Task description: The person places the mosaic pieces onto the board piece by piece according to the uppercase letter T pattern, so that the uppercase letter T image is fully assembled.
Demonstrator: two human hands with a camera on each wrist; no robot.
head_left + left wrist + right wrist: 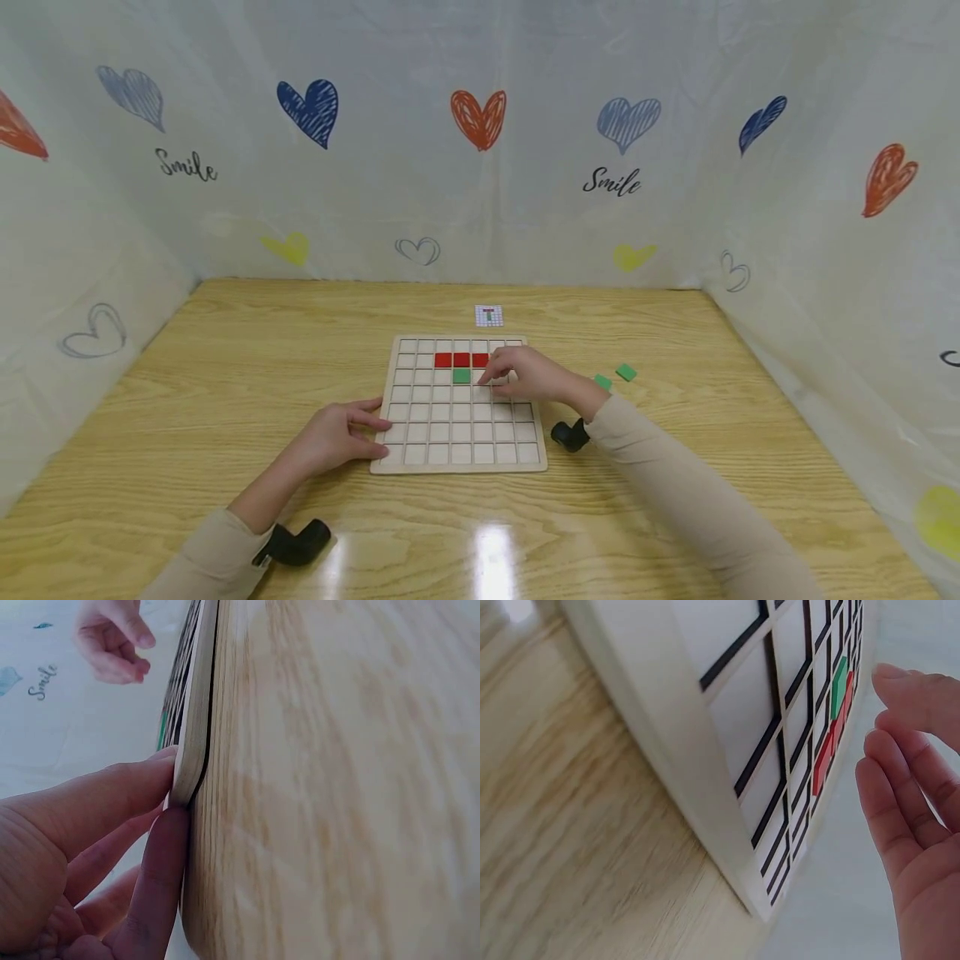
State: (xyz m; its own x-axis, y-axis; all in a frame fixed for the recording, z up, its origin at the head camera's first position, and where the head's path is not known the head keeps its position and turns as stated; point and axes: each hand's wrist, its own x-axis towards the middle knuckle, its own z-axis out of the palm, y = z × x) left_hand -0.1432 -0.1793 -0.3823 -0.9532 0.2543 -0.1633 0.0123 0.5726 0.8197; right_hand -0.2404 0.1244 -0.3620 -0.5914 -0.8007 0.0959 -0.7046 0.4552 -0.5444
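A wooden grid board lies flat on the table. Three red tiles sit side by side in one of its upper rows, and a green tile fills the cell below the middle one. My left hand rests at the board's left edge, its fingertips touching the rim. Over the board's right part, beside the green tile, hovers my right hand. In the right wrist view its fingers are loosely bent, the thumb stands apart from them, and nothing shows between.
Two loose green tiles lie right of the board, one partly behind my right wrist. A small pattern card with a T shape lies beyond the board. Black wrist devices hang from both sleeves. Heart-printed curtains enclose the table.
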